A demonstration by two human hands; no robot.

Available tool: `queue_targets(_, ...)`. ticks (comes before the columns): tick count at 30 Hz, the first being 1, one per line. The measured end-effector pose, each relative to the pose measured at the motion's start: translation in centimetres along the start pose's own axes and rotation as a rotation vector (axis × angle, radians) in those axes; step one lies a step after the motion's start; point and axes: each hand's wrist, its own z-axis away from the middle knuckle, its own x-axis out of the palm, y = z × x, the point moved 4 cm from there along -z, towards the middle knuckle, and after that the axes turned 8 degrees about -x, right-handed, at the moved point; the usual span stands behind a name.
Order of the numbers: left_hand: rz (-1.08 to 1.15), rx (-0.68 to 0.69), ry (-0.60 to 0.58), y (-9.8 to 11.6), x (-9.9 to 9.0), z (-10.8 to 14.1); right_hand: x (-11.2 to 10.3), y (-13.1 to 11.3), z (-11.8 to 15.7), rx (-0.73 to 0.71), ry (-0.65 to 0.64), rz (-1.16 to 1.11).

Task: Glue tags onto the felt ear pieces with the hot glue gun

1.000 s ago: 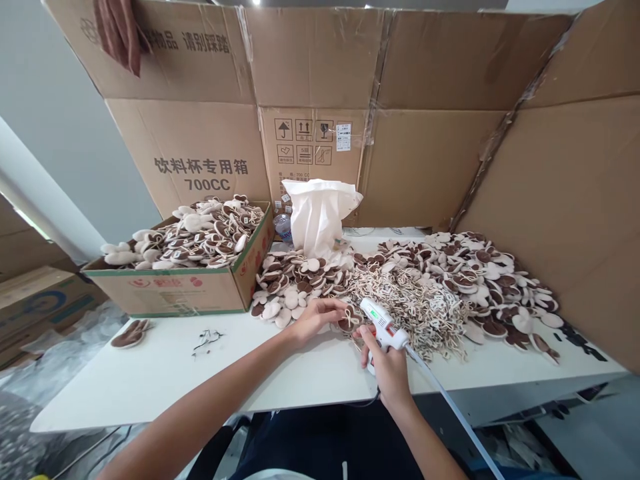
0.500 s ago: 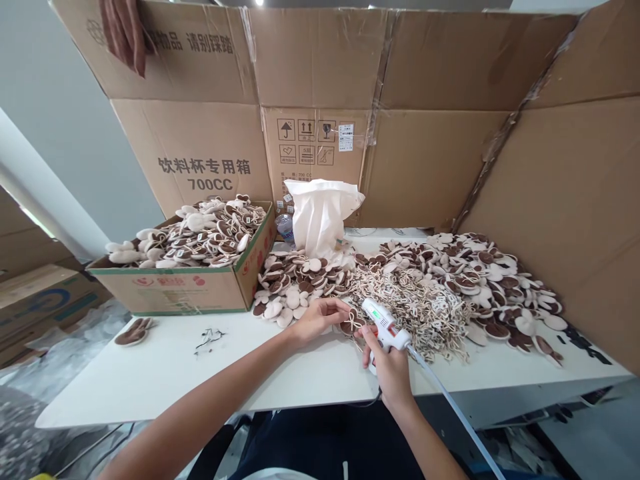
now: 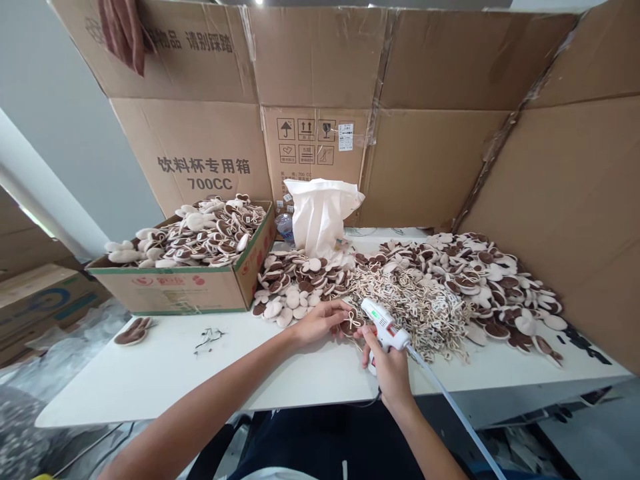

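Observation:
My left hand [image 3: 323,321] pinches a small brown felt piece [image 3: 351,325] with a cream cord bow on its face. Against the right side of that piece are the thumb and finger of my right hand [image 3: 389,363], whose other fingers are wrapped round a white glue gun [image 3: 385,323]. The gun has a small green display and a pale glue stick trailing from its back. Just behind the hands lies a heap of small cream cord bows [image 3: 415,310]. Brown and cream felt pieces [image 3: 287,293] are piled beyond my left hand.
A cardboard box [image 3: 170,290] full of felt pieces stands at the left. One piece [image 3: 133,331] and dark scraps [image 3: 209,339] lie before it. More pieces [image 3: 500,287] are heaped right. A white bag [image 3: 320,217] stands behind. Cardboard walls [image 3: 430,160] enclose the table [image 3: 200,387].
My left fingers have shifted slightly around the felt piece. The glue gun and my right hand have hardly moved.

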Motion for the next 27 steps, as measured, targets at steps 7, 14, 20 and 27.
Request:
queue_targets(7, 0.037, 0.065, 0.124, 0.7, 0.0, 0.1, -0.7, -0.6, 0.6, -0.071, 0.119, 0.073)
queue_targets(14, -0.247, 0.151, 0.050, 1.8, 0.8, 1.1, -0.4, 0.1, -0.2, 0.025, 0.005, -0.006)
queue_targets(20, -0.490, 0.227, -0.015, 2.0, 1.4, 1.0, -1.0, 0.6, -0.8, 0.098, 0.060, -0.161)
queue_targets(27, -0.585, 0.168, 0.019, 1.5, 2.1, 0.9, -1.1, 0.4, -0.8, 0.147, 0.065, -0.210)
